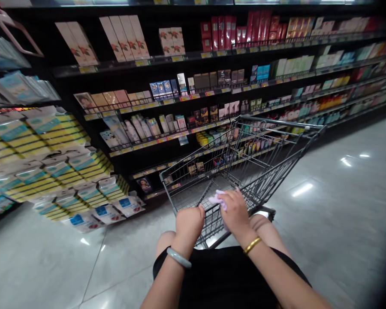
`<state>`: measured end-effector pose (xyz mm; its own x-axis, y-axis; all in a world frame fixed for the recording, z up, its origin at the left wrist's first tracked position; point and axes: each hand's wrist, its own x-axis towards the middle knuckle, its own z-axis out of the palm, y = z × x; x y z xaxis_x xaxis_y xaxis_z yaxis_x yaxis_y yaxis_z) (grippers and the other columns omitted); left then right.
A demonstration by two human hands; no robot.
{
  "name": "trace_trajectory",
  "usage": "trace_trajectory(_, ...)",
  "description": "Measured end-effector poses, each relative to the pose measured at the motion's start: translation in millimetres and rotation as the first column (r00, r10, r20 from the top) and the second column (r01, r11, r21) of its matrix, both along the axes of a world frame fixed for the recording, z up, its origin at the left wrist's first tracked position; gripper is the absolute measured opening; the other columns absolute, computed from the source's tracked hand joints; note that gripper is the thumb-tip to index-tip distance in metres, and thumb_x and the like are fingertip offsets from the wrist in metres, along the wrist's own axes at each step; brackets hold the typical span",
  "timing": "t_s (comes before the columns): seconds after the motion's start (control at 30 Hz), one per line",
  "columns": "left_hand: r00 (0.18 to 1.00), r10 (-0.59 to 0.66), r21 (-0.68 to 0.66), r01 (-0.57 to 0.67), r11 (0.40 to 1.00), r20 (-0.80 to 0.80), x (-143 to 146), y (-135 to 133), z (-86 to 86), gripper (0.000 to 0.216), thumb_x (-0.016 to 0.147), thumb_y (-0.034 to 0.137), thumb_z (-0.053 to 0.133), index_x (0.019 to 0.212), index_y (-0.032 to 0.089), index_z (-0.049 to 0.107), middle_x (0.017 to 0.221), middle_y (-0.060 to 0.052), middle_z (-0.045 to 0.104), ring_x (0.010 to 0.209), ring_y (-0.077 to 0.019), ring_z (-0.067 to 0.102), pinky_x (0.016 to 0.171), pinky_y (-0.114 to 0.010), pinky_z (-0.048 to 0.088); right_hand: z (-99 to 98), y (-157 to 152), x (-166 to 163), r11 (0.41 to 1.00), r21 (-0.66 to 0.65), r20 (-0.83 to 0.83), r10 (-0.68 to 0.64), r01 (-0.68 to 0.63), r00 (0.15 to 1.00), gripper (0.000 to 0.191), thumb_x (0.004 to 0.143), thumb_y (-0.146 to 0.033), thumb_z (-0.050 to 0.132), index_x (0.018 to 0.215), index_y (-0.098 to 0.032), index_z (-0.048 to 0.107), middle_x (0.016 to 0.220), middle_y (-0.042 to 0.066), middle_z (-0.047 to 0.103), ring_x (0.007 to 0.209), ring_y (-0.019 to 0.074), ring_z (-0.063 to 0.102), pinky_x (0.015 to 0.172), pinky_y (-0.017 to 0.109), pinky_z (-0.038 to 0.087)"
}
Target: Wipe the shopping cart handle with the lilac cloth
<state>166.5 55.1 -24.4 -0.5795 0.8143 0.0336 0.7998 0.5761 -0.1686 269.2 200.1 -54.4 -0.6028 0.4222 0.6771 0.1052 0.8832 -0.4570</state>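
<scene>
A grey wire shopping cart (260, 189) stands in front of me, angled to the right along the shelves. My left hand (189, 223) is closed at the near left end of its basket, by the handle; the fingers curl away from view. On the right, my right hand (235, 210) is closed round a crumpled pale lilac cloth (218, 198) at the cart's near rim. Part of the cloth sticks out past the thumb side. A pale bangle (179, 258) circles my left wrist, and a gold bangle (252, 245) my right.
Long shelves (193, 96) of boxed and bottled goods run along the far side, close to the cart's left. Yellow striped packs (54, 133) are stacked at the left. Shiny grey floor (337, 206) extends to the right.
</scene>
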Motion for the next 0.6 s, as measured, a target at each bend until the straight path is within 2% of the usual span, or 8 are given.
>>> trace_trajectory(0.1, 0.999, -0.025, 0.011, 0.025, 1.0, -0.029, 4.2, -0.4, 1.5, 0.035, 0.095, 0.014, 0.034, 0.108, 0.015, 0.067, 0.077, -0.013, 0.071, 0.069, -0.0264, 0.07, 0.065, -0.037, 0.049, -4.5, -25.1, -3.1, 0.99, 0.028, 0.013, 0.14, -0.14, 0.99, 0.037, 0.078, -0.007, 0.051, 0.108, -0.024, 0.066, 0.111, 0.006, 0.067, 0.108, 0.0222, 0.058, 0.117, 0.052, 0.027)
trace_trajectory(0.2, 0.999, -0.034, 0.017, 0.034, 0.999, -0.034, 6.9, -2.1, 4.1, 0.035, 0.096, 0.016, 0.034, 0.104, 0.015, 0.067, 0.077, -0.013, 0.072, 0.069, -0.0265, 0.07, 0.065, -0.037, 0.049, -3.4, -18.3, -0.8, 0.968, 0.004, 0.025, 0.253, -0.253, 0.967, 0.037, 0.077, -0.009, 0.053, 0.108, -0.026, 0.067, 0.113, 0.004, 0.069, 0.108, 0.0206, 0.06, 0.116, 0.051, 0.028)
trace_trajectory(0.27, 1.0, -0.007, 0.012, 0.007, 1.0, -0.018, 8.4, -1.8, 5.7, 0.04, 0.098, 0.02, 0.029, 0.098, 0.015, 0.07, 0.076, -0.014, 0.071, 0.071, -0.0274, 0.07, 0.065, -0.037, 0.049, 1.8, -2.2, 1.3, 0.97, -0.067, 0.019, 0.237, -0.236, 0.971, 0.035, 0.076, -0.009, 0.054, 0.103, -0.026, 0.068, 0.109, 0.002, 0.071, 0.104, 0.02, 0.062, 0.115, 0.052, 0.028)
trace_trajectory(0.33, 1.0, 0.022, 0.014, -0.022, 1.0, -0.001, 9.3, -0.4, 6.5, 0.048, 0.1, 0.024, 0.025, 0.092, 0.014, 0.071, 0.076, -0.015, 0.071, 0.071, -0.0284, 0.07, 0.065, -0.038, 0.048, 8.5, 7.3, 1.3, 0.985, -0.125, -0.01, 0.121, -0.121, 0.993, 0.032, 0.076, -0.01, 0.054, 0.101, -0.024, 0.068, 0.113, 0.004, 0.07, 0.107, 0.0217, 0.062, 0.114, 0.053, 0.03)
trace_trajectory(0.4, 0.999, 0.038, 0.022, -0.038, 0.999, 0.002, 9.2, 1.0, 6.5, 0.052, 0.1, 0.025, 0.022, 0.089, 0.013, 0.072, 0.076, -0.015, 0.071, 0.071, -0.0287, 0.07, 0.064, -0.037, 0.048, 13.4, 1.8, -1.6, 0.995, -0.099, -0.027, 0.026, -0.028, 0.999, 0.033, 0.077, -0.01, 0.053, 0.104, -0.022, 0.068, 0.127, 0.007, 0.064, 0.119, 0.0248, 0.055, 0.114, 0.054, 0.028)
trace_trajectory(0.47, 1.0, 0.023, 0.025, -0.023, 0.999, -0.003, 8.1, 1.4, 5.6, 0.049, 0.099, 0.022, 0.024, 0.091, 0.013, 0.071, 0.075, -0.016, 0.071, 0.07, -0.0284, 0.069, 0.062, -0.036, 0.046, 14.3, -14.1, -6.5, 0.997, -0.012, -0.01, 0.075, -0.075, 0.997, 0.038, 0.078, -0.008, 0.051, 0.109, -0.021, 0.067, 0.133, 0.008, 0.06, 0.127, 0.0254, 0.05, 0.116, 0.053, 0.025)
trace_trajectory(0.53, 1.0, -0.002, 0.017, 0.002, 1.0, 0.001, 6.8, 0.3, 4.3, 0.044, 0.098, 0.018, 0.027, 0.094, 0.013, 0.07, 0.075, -0.015, 0.071, 0.069, -0.0278, 0.069, 0.061, -0.034, 0.045, 13.5, -28.1, -11.0, 0.979, 0.026, 0.055, 0.203, -0.204, 0.978, 0.037, 0.079, -0.008, 0.05, 0.109, -0.021, 0.066, 0.119, 0.007, 0.067, 0.116, 0.0219, 0.056, 0.115, 0.046, 0.028)
trace_trajectory(0.6, 1.0, -0.006, 0.019, 0.005, 1.0, 0.011, 5.9, -1.7, 3.4, 0.043, 0.098, 0.018, 0.028, 0.094, 0.012, 0.07, 0.075, -0.015, 0.071, 0.069, -0.0271, 0.069, 0.061, -0.034, 0.045, 15.6, -29.9, -13.6, 0.963, 0.008, 0.167, 0.266, -0.271, 0.949, 0.028, 0.079, -0.012, 0.052, 0.101, -0.021, 0.067, 0.1, 0.004, 0.07, 0.1, 0.0188, 0.061, 0.111, 0.04, 0.032)
